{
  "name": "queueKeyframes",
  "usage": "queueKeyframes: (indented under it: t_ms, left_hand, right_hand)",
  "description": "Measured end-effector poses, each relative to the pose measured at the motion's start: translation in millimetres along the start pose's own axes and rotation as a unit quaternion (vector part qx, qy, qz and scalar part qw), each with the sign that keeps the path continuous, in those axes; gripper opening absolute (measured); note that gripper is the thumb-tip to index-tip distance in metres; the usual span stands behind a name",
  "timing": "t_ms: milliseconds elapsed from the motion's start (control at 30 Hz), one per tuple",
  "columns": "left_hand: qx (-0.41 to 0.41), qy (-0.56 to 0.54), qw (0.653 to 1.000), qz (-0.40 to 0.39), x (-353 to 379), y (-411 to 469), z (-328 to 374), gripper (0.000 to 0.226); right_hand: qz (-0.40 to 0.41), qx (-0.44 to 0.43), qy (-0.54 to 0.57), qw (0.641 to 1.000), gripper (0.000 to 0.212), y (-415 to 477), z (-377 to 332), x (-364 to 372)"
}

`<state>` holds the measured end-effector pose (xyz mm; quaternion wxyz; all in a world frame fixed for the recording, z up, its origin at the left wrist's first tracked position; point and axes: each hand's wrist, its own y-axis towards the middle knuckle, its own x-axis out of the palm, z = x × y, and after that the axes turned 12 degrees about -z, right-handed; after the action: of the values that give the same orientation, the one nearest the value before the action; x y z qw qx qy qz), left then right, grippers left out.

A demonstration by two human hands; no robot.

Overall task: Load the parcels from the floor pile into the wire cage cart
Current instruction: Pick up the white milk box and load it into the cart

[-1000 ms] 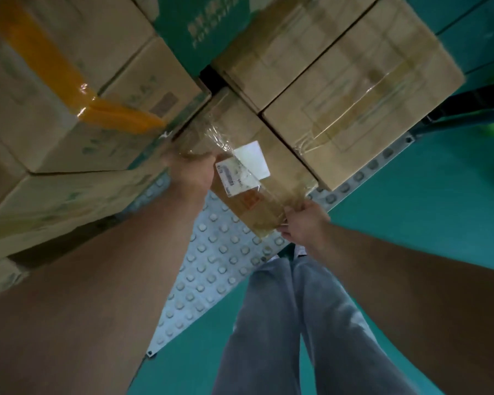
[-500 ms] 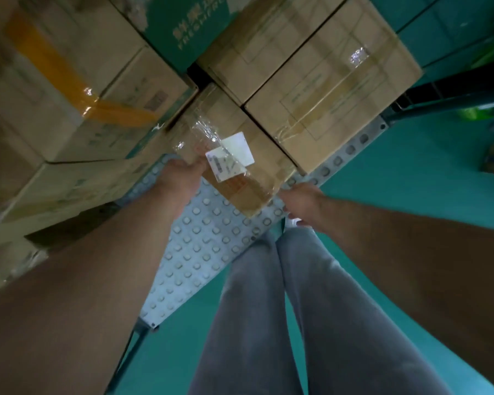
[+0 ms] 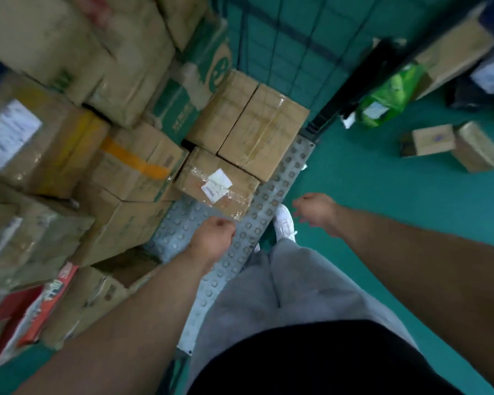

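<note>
A small taped cardboard parcel (image 3: pixel 216 185) with white labels rests on the cart's studded grey floor plate (image 3: pixel 180 223), tight against larger boxes. My left hand (image 3: pixel 213 238) hovers just in front of it over the plate, fingers curled shut, holding nothing. My right hand (image 3: pixel 317 213) hangs to the parcel's right above the green floor, fingers loosely apart and empty. The dark wire cage wall (image 3: pixel 283 32) rises behind two stacked brown boxes (image 3: pixel 248 124).
Many cardboard boxes (image 3: pixel 54 143) fill the cart at left, one with orange tape. On the green floor at right lie two small boxes (image 3: pixel 451 145) and a green bag (image 3: pixel 388 95). My grey trouser leg and white shoe (image 3: pixel 284 223) stand at the plate's edge.
Both hands let go of the small labelled parcel and pulled back from it. The view rose and widened, now showing the floor parcels at right.
</note>
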<state>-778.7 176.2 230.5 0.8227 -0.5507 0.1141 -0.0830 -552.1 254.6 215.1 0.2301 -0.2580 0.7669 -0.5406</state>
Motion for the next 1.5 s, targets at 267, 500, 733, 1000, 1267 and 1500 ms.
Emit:
queueKeyframes:
  t_ms: [267,500,733,1000,1267,1500]
  left_hand:
    - [0.066,0.137,0.988,-0.037,58.2,-61.9,56.5,0.015]
    - [0.127,0.271,0.948,-0.109,181.5,-73.3,113.1,0.018]
    - [0.16,0.332,0.92,-0.135,329.8,-83.8,158.9,0.015]
    - [0.148,0.253,0.949,-0.121,458.9,-77.8,208.9,0.019]
    - [0.131,0.206,0.968,-0.066,476.2,-67.4,247.6,0.018]
    - [0.09,0.194,0.975,-0.053,481.1,-1.9,321.7,0.02]
  right_hand:
    - [0.083,-0.016,0.235,0.968,0.009,-90.6,106.6,16.6]
    - [0.123,-0.024,0.356,0.926,0.012,-162.2,211.6,-17.1]
    - [0.196,-0.039,0.513,0.835,0.021,-203.4,318.9,-99.6]
    - [0.217,-0.04,0.473,0.853,0.02,-235.2,415.6,-227.3]
    - [0.194,-0.055,0.464,0.863,0.021,-222.5,406.3,-314.2]
    - [0.145,-0.081,0.415,0.894,0.022,-193.2,359.5,-394.4]
